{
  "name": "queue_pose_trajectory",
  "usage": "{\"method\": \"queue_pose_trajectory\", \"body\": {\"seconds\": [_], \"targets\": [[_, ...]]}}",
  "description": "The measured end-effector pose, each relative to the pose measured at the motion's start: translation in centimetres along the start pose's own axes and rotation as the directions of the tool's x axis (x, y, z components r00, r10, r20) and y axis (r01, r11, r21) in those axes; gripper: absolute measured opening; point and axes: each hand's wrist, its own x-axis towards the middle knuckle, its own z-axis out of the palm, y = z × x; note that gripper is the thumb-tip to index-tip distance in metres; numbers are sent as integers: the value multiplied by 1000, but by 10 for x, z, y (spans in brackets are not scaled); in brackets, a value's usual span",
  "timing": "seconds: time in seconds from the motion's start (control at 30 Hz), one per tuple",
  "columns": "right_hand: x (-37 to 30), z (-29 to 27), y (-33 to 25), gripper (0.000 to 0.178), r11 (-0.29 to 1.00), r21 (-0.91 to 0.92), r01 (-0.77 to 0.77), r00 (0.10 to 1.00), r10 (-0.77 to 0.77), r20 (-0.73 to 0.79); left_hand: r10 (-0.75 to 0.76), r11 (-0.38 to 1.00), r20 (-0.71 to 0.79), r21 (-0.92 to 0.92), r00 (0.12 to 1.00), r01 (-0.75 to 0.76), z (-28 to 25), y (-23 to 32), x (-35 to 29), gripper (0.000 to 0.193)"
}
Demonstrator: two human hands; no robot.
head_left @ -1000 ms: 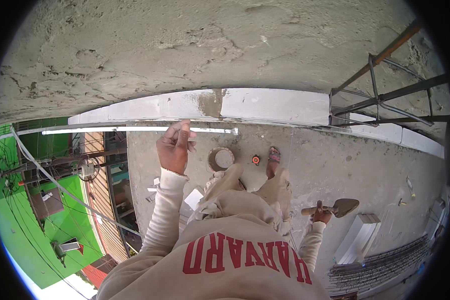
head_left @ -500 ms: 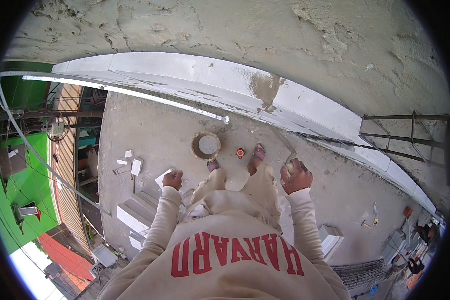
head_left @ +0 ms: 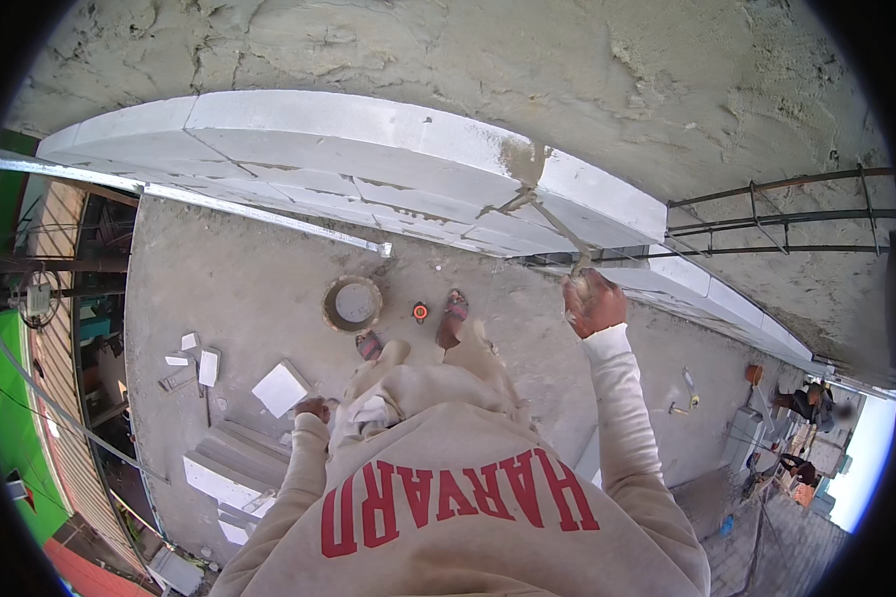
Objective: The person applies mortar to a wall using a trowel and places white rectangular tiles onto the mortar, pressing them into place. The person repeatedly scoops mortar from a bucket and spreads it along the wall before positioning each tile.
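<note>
White along the block wall [head_left: 338, 159]: looks coursed as far as the rebar [head_left: 816, 220], with mortar [head_left: 524, 159] over the top joint but ragged smears [head_left: 408, 211] left below. Grips a trowel [head_left: 567, 234] in the right hand [head_left: 594, 303], angled toward that joint, contact unclear. Holds the left hand [head_left: 314, 408] by a loose block [head_left: 280, 388]; cannot tell whether empty.

Grey concrete floor [head_left: 249, 269], rough plastered surface [head_left: 368, 50], probably a wall, green facade [head_left: 0, 423] left, bright sky [head_left: 871, 453] right.
</note>
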Motion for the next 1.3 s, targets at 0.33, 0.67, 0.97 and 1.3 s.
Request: {"method": "queue_pose_trajectory", "body": {"seconds": [0.33, 0.67, 0.97, 1.3], "targets": [[-19, 23, 1, 38, 999, -18, 35, 986, -37, -160, -224, 519, -320, -839, 921, -166, -107, 111, 70, 27], [-85, 78, -18, 33, 970, 241, -8, 972, 64, -224, 129, 413, -512, -751, 849, -515, -358, 508, -26, 52], [-93, 100, 36, 27, 973, 229, -25, 988, 58, -141, 4, 344, -712, -659, 703, -669, -345, 512, -43, 42], [-47, 103, 33, 26, 973, 207, 105, 991, -120, 64, -186, 563, -625, -700, 758, -440, -362, 497, -17, 47]]}}
